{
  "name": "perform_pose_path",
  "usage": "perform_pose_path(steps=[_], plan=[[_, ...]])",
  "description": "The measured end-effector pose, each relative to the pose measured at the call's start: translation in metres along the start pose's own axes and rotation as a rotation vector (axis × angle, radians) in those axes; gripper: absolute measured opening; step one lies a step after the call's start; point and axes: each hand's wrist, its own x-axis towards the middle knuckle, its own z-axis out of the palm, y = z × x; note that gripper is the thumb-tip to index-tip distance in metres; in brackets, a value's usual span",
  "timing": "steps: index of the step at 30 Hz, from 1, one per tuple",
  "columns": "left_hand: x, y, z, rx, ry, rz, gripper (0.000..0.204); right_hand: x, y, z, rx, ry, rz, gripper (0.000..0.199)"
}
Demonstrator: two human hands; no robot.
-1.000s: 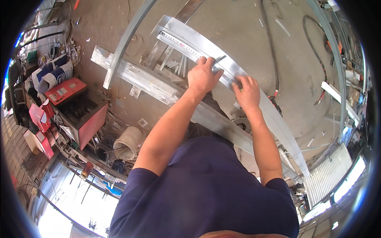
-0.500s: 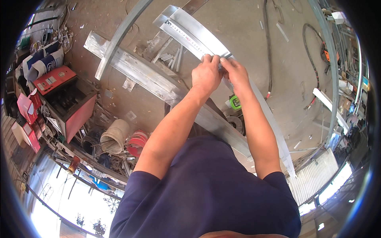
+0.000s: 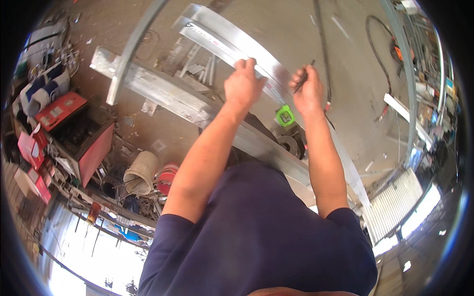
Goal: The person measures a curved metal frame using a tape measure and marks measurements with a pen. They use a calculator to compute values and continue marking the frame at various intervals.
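Note:
A long shiny metal channel [image 3: 261, 52] slants across the view, with the silver blade of a tape measure lying along it. My left hand [image 3: 243, 86] is closed over the channel's near edge, fingertips on the blade; just where the thumb presses is blurred. The bright green tape measure case [image 3: 285, 116] hangs at the blade's near end, between my wrists. To its right my right hand [image 3: 309, 91] is raised off the metal, its fingers wrapped round a slim dark pen [image 3: 303, 77] that points up and away.
Under the channel runs a thick metal beam [image 3: 165, 93], with a narrower bar [image 3: 133, 52] crossing its far end. Offcuts [image 3: 200, 71] lie on the floor. To the left stand a red box [image 3: 61, 111], a whitish bucket [image 3: 140, 172] and a red bucket [image 3: 168, 177]. Dark cable [image 3: 321, 39] trails at right.
My hands, together on the channel before, have parted. The right has lifted away to the right with the pen; the left has shifted left along the channel. The green case now shows fully.

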Motion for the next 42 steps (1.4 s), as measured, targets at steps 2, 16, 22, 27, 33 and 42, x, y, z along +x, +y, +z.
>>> perform_pose_path(steps=[2,16,22,27,33,42], plan=[[0.0,-0.001,0.002,-0.006,0.004,0.005,0.059,-0.011,0.008,-0.013,-0.054,-0.058,0.023,0.016],[0.002,-0.006,-0.004,-0.077,0.011,0.013,0.069,-0.033,0.031,-0.017,-1.611,-0.185,-0.493,0.028],[0.021,-0.035,-0.052,0.132,0.28,-0.015,0.094,-0.024,0.015,-0.012,-1.609,-0.324,-0.389,0.028],[0.044,-0.059,-0.082,0.251,0.318,-0.051,0.107,-0.026,0.008,-0.007,-1.633,-0.348,-0.228,0.029],[0.046,-0.057,-0.092,0.337,0.194,-0.11,0.11,-0.027,0.02,-0.011,-1.633,-0.343,-0.358,0.029],[0.044,-0.051,-0.093,0.381,0.095,-0.093,0.118,-0.03,0.024,-0.01,-1.629,-0.313,-0.387,0.027]])
